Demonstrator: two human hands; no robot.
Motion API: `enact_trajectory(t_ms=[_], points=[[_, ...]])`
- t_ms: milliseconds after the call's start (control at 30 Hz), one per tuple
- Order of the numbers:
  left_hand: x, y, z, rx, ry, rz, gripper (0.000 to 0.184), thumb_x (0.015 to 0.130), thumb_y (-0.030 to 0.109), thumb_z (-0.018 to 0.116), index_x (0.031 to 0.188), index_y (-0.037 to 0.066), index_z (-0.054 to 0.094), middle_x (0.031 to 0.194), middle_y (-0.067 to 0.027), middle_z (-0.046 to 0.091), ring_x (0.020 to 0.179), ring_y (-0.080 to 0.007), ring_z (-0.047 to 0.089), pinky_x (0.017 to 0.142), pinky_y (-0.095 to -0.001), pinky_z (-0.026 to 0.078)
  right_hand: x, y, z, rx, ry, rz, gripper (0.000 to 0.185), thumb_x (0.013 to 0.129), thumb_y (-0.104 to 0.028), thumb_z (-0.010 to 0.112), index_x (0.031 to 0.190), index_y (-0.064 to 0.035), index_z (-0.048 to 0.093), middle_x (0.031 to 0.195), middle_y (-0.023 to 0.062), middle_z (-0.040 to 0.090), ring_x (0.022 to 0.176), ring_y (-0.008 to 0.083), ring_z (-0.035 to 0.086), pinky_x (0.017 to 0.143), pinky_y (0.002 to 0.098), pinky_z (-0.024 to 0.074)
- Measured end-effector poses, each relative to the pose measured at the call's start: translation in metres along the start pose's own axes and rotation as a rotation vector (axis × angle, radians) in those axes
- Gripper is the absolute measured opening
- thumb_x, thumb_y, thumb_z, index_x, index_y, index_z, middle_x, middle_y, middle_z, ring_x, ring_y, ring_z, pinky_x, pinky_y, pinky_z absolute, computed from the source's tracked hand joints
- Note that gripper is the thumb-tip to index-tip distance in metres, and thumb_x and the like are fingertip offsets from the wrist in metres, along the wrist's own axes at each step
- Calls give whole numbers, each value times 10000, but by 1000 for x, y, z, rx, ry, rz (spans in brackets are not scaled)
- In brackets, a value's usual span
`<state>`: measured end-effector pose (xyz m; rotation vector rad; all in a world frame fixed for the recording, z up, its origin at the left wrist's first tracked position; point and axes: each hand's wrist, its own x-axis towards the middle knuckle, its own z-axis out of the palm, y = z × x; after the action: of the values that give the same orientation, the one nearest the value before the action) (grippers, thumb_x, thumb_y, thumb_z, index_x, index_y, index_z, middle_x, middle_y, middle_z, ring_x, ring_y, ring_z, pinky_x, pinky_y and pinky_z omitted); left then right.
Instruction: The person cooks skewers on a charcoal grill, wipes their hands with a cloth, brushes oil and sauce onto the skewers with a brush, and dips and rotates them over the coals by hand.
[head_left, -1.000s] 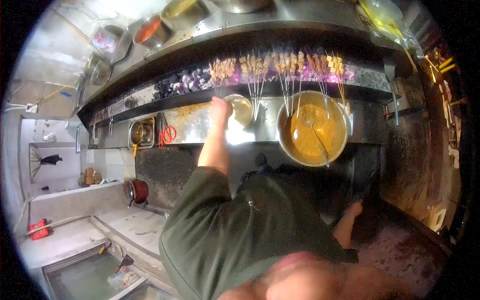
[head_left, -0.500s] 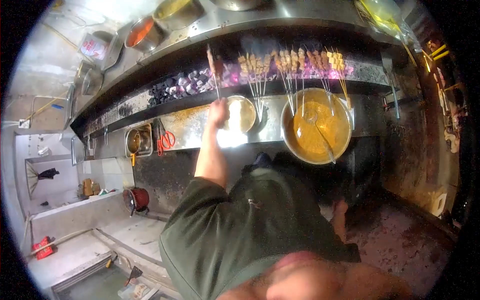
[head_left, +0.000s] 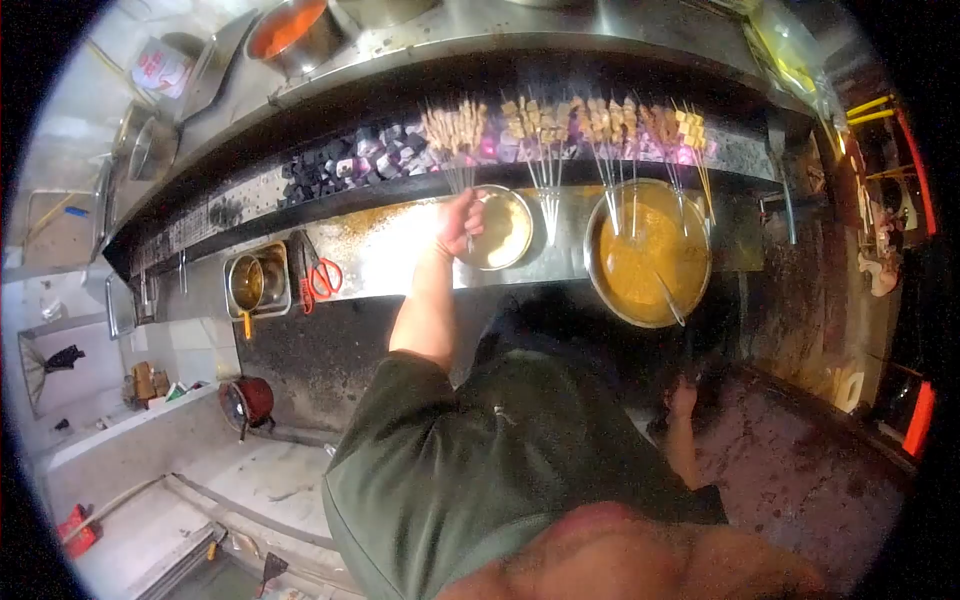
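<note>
My left hand (head_left: pixel 462 220) is closed round the sticks of a bunch of meat skewers (head_left: pixel 455 128). Their meat ends fan out above the glowing charcoal (head_left: pixel 375 155) in the long grill. A round metal bowl of pale liquid (head_left: pixel 503 230) stands just right of that hand. Low on the right, in shadow, hangs my right hand (head_left: pixel 683 397); its fingers are too dark to read. More meat skewers (head_left: pixel 540 125) lie across the grill, with yellow cubes on skewers (head_left: pixel 690 125) at their right end.
A large pot of orange-brown sauce (head_left: pixel 640 260) with a ladle (head_left: pixel 670 298) stands on the front ledge, right. At left are red-handled scissors (head_left: pixel 322 280) and a metal tray (head_left: pixel 283 285) with a yellow-handled scoop (head_left: pixel 247 285). A pot with red contents (head_left: pixel 290 35) stands behind the grill.
The skewers in my left hand have gone from a narrow upright bunch to a spread fan over the coals. The whole view has shifted slightly.
</note>
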<state>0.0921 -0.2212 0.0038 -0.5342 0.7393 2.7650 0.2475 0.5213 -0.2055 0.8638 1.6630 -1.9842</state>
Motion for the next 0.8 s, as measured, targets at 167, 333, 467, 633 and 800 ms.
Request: enact_trajectory(t_ms=[167, 333, 467, 633, 800], points=[[-4, -2, 8, 297, 212, 65, 293, 940, 296, 444, 1054, 34, 506, 675, -7, 496, 495, -112, 418, 477, -236, 366, -56, -25, 88, -59, -81, -46, 283, 909, -219, 489, 1092, -7, 522, 924, 126, 574, 698, 256, 536, 666, 345, 475], [-12, -14, 14, 451, 384, 111, 272, 892, 276, 545, 1018, 35, 523, 650, -1, 488, 483, -88, 424, 442, -235, 366, -101, -97, 216, -919, 100, -262, 336, 906, -255, 519, 1122, 2, 528, 851, 57, 569, 641, 125, 529, 557, 281, 434], [-12, -26, 38, 1075, 764, 341, 317, 842, 243, 591, 994, -28, 528, 756, -111, 596, 642, -213, 575, 580, -329, 460, -112, -134, 278, -922, -141, -272, 448, 860, -347, 561, 1141, 0, 543, 1072, 170, 594, 962, 266, 577, 826, 355, 444], [-11, -28, 52, 1585, 962, 345, 383, 882, 291, 488, 971, -81, 514, 898, -301, 593, 890, -434, 575, 782, -454, 452, -121, -151, 327, -846, -390, -312, 454, 834, -351, 574, 1105, 13, 554, 1033, 159, 611, 933, 258, 588, 816, 343, 452], [-17, -20, 55, 1708, 926, 248, 403, 905, 341, 423, 971, -43, 522, 935, -306, 578, 913, -472, 540, 799, -484, 433, -138, -176, 368, -902, -533, -359, 397, 823, -300, 591, 1081, 1, 571, 988, 167, 627, 894, 268, 610, 794, 350, 469]])
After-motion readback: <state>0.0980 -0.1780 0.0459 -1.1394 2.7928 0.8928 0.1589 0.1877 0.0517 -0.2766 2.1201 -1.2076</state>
